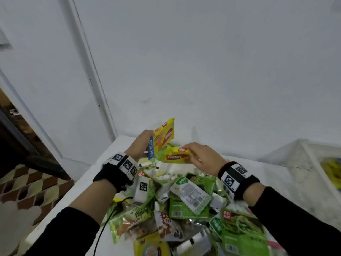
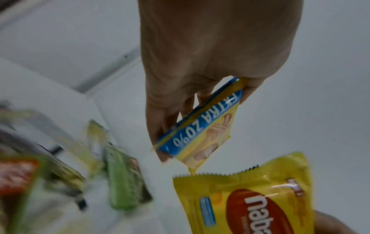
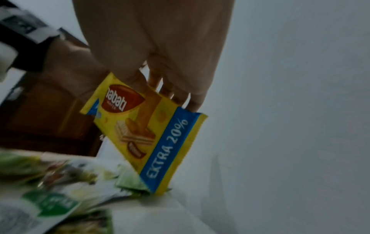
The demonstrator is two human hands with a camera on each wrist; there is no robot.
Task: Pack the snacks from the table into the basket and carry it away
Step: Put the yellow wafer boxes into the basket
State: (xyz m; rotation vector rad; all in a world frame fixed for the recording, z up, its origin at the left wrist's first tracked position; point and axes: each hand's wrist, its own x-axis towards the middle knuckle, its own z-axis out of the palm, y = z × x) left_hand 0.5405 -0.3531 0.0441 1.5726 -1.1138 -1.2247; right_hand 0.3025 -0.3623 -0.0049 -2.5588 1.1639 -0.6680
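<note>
Over at the far end of the counter [image 1: 276, 174], both hands are up with wafer packs. Left hand [image 1: 140, 145] has its fingers [image 2: 160, 126] curled round a yellow pack [image 1: 164, 135] by the blue-striped edge, held upright. Right hand [image 1: 203, 157] pinches a second yellow pack [image 1: 177, 154], lying flatter, just beside the first at its five o'clock. Below them sprawls the snack pile [image 1: 184, 200], green packets mostly. A white basket [image 1: 313, 163] sits at three o'clock, blurred, something yellow inside, I think. Best move now, I'd say: stack the two packs flat together and swing them right, low over the pile, so nothing gets dragged off. Watch the counter's left edge at nine o'clock, where packets lie close to the drop. Open room lies toward the wall [image 1: 221, 71] and along the right.
</note>
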